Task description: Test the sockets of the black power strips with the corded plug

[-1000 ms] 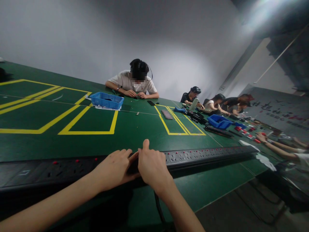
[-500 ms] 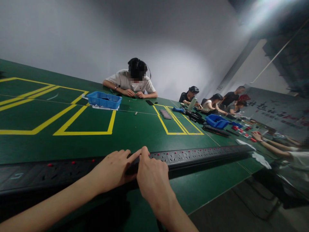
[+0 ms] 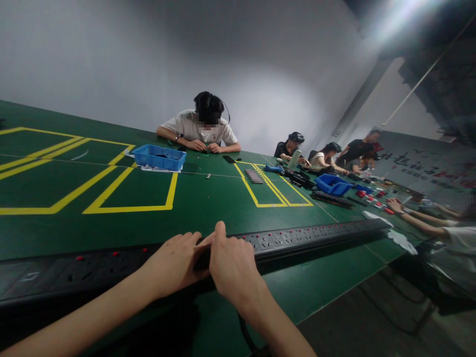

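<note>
A long black power strip [image 3: 297,243] with rows of sockets and small red buttons runs across the near side of the green table. My left hand [image 3: 174,260] wraps over the strip's middle, its fingers across the top and its thumb at the near side. Right beside it, touching it, my right hand [image 3: 236,265] is closed against the strip with the thumb pointing up. Its curled fingers are turned away, so whatever they hold is hidden. A dark cable [image 3: 245,332] hangs below my right wrist.
Beyond the strip are yellow tape outlines [image 3: 128,210], a blue tray [image 3: 159,157] and a blurred flat object [image 3: 254,176]. A second blue bin [image 3: 332,184] stands among black parts at right. White gloves [image 3: 401,242] lie by the strip's far end. Co-workers sit around the table.
The view has shifted slightly. Both hands stay at the same place on the power strip; my right thumb stands a little more upright, and more of the cable shows below.
</note>
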`<action>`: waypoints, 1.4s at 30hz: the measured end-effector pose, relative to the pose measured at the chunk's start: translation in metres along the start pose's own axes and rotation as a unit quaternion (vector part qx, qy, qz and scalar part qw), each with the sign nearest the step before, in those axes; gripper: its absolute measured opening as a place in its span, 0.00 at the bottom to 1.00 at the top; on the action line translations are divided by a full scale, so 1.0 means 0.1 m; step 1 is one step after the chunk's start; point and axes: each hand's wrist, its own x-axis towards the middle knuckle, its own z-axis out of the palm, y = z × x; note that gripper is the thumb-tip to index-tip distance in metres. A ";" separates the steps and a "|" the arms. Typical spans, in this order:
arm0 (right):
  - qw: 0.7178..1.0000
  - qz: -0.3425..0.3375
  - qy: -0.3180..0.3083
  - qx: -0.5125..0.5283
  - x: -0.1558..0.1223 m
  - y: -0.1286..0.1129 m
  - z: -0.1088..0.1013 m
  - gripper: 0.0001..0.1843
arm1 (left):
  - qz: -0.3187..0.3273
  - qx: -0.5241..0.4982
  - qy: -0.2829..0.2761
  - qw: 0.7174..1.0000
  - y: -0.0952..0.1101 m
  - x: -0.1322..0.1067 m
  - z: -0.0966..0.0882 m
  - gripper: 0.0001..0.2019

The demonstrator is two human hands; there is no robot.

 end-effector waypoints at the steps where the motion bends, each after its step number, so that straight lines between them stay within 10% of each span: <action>1: 1.000 0.004 -0.003 0.007 0.02 0.03 -0.01 0.17 | 0.000 0.003 0.004 1.000 0.00 0.00 0.01 0.25; 9: 0.999 0.017 -0.030 -0.013 0.13 0.31 0.00 0.12 | -0.001 0.010 0.023 1.000 0.00 0.02 0.04 0.33; 31: 0.984 -0.063 -0.058 -0.154 0.29 0.06 -0.23 0.11 | 0.003 0.033 0.030 0.999 -0.02 0.01 0.01 0.34; 42: 0.989 0.055 0.038 -0.129 0.06 -0.17 0.18 0.11 | 0.002 0.011 0.023 1.000 -0.01 0.00 -0.04 0.31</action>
